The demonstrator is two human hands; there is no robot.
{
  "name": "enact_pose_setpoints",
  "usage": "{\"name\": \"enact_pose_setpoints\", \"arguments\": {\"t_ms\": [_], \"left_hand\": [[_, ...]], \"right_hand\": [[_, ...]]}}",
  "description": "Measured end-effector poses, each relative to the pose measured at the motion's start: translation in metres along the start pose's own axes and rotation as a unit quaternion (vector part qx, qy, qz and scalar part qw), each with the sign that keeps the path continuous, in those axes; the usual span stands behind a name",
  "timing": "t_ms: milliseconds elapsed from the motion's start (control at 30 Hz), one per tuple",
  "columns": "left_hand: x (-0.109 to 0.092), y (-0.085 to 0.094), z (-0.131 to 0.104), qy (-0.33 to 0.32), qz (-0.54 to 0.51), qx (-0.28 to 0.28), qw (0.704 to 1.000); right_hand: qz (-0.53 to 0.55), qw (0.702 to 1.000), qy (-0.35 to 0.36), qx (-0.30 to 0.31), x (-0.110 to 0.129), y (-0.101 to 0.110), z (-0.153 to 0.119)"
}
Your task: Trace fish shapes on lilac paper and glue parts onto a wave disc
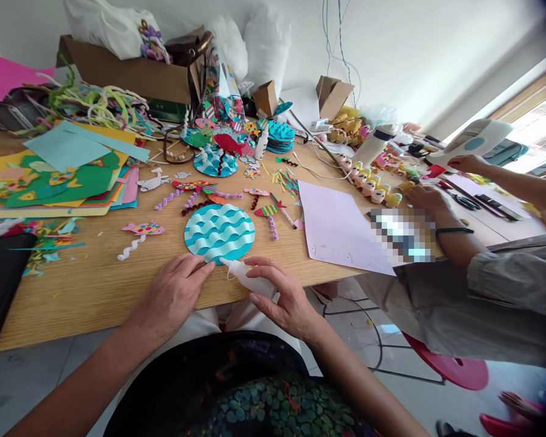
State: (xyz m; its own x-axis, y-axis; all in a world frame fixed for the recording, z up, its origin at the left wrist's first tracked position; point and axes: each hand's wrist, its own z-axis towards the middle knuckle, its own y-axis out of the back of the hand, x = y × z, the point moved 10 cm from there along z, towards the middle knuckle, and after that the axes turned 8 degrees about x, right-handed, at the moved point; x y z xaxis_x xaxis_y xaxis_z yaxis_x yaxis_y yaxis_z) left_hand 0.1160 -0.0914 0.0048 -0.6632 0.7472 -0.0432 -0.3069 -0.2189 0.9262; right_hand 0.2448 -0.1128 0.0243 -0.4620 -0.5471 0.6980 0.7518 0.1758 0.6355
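A round blue paper disc (219, 233) with wavy pale-blue strips lies on the table in front of me. My left hand (175, 291) grips its lower left edge, the fingers close together; the thumb is partly hidden. My right hand (279, 297) is wrapped around a white squeeze glue bottle (250, 276), whose nozzle tip meets the disc's lower edge. Around the disc lie paper fish on curled pipe cleaners: a pink spotted fish (144, 228) to the left and a green striped fish (269, 210) to the right.
A pale lilac sheet (334, 227) lies to the right. Paper sheets (91, 136) and a black tablet-like object (2, 282) are on the left. Finished wave discs (279, 138) are stacked behind. At the right, another person's hands (425, 203) reach over the table.
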Motion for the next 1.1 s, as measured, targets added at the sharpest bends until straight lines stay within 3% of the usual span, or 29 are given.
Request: {"name": "enact_pose_setpoints", "arguments": {"t_ms": [167, 433, 600, 767, 967, 1100], "left_hand": [[0.000, 0.000, 0.000, -0.001, 0.000, 0.005, 1.000], [0.002, -0.002, 0.000, 0.006, -0.014, 0.013, 1.000], [0.004, -0.003, 0.000, 0.014, -0.023, 0.008, 1.000], [0.004, -0.002, -0.001, 0.011, -0.018, 0.006, 1.000], [0.003, -0.003, -0.001, 0.009, -0.010, 0.010, 1.000], [0.003, -0.002, -0.001, 0.010, -0.015, 0.006, 1.000]], "right_hand": [[-0.035, 0.999, -0.018, 0.002, -0.002, -0.003, -0.003], [-0.191, 0.979, 0.065, 0.033, 0.015, -0.008, -0.005], [-0.262, 0.960, 0.066, 0.070, 0.021, -0.016, -0.005], [-0.235, 0.970, 0.014, 0.063, 0.015, -0.013, -0.005], [-0.170, 0.985, -0.039, 0.007, 0.002, -0.004, -0.010], [-0.150, 0.986, -0.066, 0.020, -0.006, -0.009, -0.010]]}}
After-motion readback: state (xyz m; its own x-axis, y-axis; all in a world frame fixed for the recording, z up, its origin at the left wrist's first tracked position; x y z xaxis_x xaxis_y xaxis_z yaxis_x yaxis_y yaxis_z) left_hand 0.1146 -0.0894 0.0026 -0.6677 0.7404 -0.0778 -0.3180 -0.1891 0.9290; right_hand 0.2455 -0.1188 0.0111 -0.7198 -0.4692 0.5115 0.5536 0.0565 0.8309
